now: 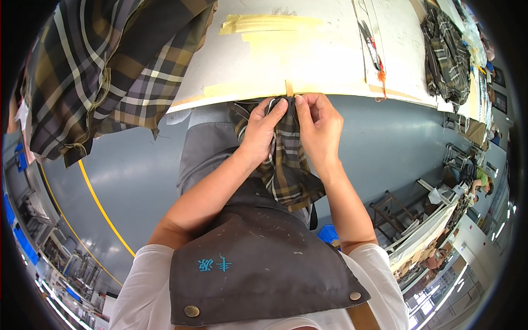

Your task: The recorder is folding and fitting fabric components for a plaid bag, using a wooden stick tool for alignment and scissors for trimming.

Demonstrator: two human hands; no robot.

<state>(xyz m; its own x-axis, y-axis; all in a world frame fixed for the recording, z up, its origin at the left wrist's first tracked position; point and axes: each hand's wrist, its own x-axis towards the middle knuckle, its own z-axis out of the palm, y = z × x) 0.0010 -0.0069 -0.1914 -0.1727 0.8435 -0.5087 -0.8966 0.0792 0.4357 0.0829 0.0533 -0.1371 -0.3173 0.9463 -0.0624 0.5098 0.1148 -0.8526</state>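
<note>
A small piece of plaid fabric [286,159] is held by both hands just at the near edge of the desk [308,55], about midway along that edge. The left hand [263,131] is closed on the upper left part of the piece, the thumb and fingertips pinched together over its top. The right hand [318,125] is closed on the upper right part in the same way, its fingertips pressed on the top edge of the fabric. The two hands are seen close together, their fingertips nearly touching over the cloth. The rest of the piece hangs down below the desk edge, in front of a dark grey apron [258,264] worn by the person.

Strips of yellowish tape [264,23] are stuck on the pale desk top, toward the far edge, and a short tab of tape [289,88] is set on the near edge just above the fingertips. A large heap of plaid fabric [110,66] is draped over the left end of the desk and hangs past its near edge. A pair of scissors [369,44] with an orange tassel lies toward the right side, well apart from the hands. More plaid cloth [445,55] is piled at the far right end of the desk.
</note>
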